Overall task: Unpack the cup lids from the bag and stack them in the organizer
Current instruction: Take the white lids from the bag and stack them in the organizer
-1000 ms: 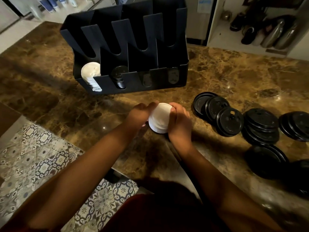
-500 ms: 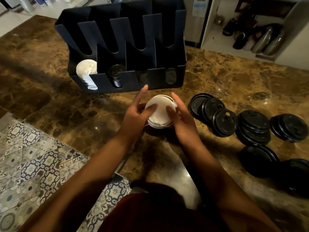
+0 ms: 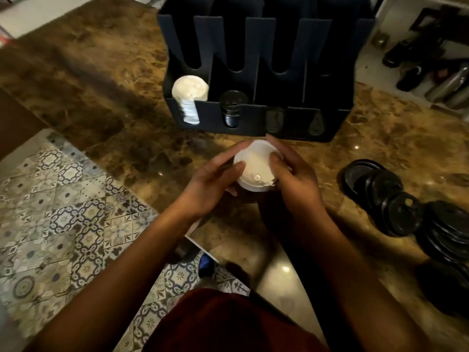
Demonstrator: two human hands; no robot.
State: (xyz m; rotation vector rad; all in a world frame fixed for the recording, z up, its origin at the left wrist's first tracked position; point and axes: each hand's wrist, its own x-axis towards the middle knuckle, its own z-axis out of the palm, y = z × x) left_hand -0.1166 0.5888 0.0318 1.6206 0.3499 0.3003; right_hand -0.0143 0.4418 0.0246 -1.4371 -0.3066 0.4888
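A small stack of white cup lids (image 3: 256, 166) is held between both hands just above the marble counter. My left hand (image 3: 210, 184) grips its left side with the thumb on top. My right hand (image 3: 294, 176) grips the right side, thumb on the rim. Right behind them stands the black slotted organizer (image 3: 256, 118). Its leftmost slot holds a stack of white lids (image 3: 189, 94), and the slot beside it holds black lids (image 3: 232, 105). Several black lids (image 3: 380, 189) lie in overlapping piles on the counter to the right.
The brown marble counter (image 3: 101, 80) ends at a corner near my body, with patterned floor tiles (image 3: 63, 219) below on the left. Shelves with shoes and metal bottles (image 3: 441, 72) stand at the back right. More black lids (image 3: 449, 240) reach the right edge.
Both hands have raised the white lid stack slightly and turned its top towards me. My left fingers, stretched out before, now wrap the stack. The view has drawn closer to the organizer.
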